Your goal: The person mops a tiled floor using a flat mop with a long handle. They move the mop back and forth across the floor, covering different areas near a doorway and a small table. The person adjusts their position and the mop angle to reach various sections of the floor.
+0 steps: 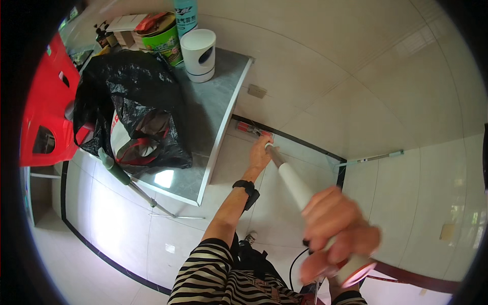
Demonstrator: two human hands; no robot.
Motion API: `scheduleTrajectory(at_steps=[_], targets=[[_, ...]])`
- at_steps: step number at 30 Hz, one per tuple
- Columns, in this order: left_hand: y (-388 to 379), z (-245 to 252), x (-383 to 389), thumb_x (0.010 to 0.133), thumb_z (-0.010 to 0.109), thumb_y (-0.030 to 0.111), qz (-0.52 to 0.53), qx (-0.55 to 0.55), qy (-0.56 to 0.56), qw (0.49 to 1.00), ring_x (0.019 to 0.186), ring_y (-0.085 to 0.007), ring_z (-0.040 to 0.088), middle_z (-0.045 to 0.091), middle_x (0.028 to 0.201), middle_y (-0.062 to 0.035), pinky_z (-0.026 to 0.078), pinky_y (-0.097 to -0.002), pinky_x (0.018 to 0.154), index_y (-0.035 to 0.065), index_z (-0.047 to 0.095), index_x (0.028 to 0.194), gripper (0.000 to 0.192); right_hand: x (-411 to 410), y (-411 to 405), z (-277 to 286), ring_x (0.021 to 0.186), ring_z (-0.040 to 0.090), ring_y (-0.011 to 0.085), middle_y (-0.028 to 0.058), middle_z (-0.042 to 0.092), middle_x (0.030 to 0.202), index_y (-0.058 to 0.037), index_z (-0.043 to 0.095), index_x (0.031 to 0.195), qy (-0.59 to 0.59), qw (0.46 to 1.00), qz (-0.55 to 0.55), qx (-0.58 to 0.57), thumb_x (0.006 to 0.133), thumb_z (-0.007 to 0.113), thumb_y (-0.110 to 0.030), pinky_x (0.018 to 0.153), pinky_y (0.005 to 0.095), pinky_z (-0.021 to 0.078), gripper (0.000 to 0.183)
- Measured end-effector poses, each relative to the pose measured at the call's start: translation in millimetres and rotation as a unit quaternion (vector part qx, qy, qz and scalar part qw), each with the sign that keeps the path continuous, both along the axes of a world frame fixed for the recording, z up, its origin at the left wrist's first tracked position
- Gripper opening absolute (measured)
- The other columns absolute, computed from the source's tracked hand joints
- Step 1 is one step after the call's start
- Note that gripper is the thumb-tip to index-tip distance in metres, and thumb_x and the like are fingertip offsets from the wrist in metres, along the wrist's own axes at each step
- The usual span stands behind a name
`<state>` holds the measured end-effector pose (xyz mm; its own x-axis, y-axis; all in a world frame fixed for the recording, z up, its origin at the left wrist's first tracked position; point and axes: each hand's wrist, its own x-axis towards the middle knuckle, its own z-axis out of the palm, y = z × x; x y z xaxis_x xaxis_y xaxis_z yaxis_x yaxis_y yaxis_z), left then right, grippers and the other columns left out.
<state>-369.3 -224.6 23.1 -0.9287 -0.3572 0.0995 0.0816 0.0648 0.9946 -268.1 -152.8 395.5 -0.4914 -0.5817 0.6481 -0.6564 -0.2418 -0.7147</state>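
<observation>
A mop point(293, 179) with a white and metal pole slants from near my face down to the tiled floor. My left hand point(262, 152), below a black wristband, is closed around the lower metal part of the pole. Close to the camera, my right hand point(339, 225) grips the white upper handle and looks blurred. The flat mop head point(249, 129), with red and grey parts, lies on the floor against the black skirting by the wall, partly hidden behind my left hand.
Left of the mop stands a grey-topped table point(198, 160) bearing a black plastic bag point(129, 84), a white container point(198, 55) and a green tub point(164, 42). A second long-handled tool point(129, 183) leans by its front edge. A red plastic chair point(49, 99) is at far left; another pole point(373, 157) rests by the right wall.
</observation>
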Motion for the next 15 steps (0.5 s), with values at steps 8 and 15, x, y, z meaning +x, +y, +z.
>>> scheduleTrajectory(at_steps=[8,15], targets=[[-49,0,47,0.076,0.066,0.012,0.005,-0.102,0.007,0.995,0.078,-0.0243,0.06,0.059,0.087,-0.0061,0.048,-0.0333,0.07,0.0086,0.056,0.087,0.015,50,-30,-7,0.077,0.058,0.0222,0.0031,0.058,0.088,-0.0132,0.055,0.085,-0.082,0.996,0.036,0.027,0.055,0.087,-0.015,0.075,0.0397,0.047,0.044],[-74,-1,70,0.079,0.062,0.013,-0.007,0.223,-0.045,0.974,0.077,-0.0192,0.061,0.057,0.083,-0.0059,0.05,-0.0263,0.069,0.0065,0.058,0.088,0.011,74,-64,-20,0.066,0.056,0.0202,0.0025,0.055,0.079,-0.0098,0.052,0.079,-0.055,0.998,0.035,-0.011,0.056,0.088,-0.021,0.061,0.0335,0.0459,0.044]])
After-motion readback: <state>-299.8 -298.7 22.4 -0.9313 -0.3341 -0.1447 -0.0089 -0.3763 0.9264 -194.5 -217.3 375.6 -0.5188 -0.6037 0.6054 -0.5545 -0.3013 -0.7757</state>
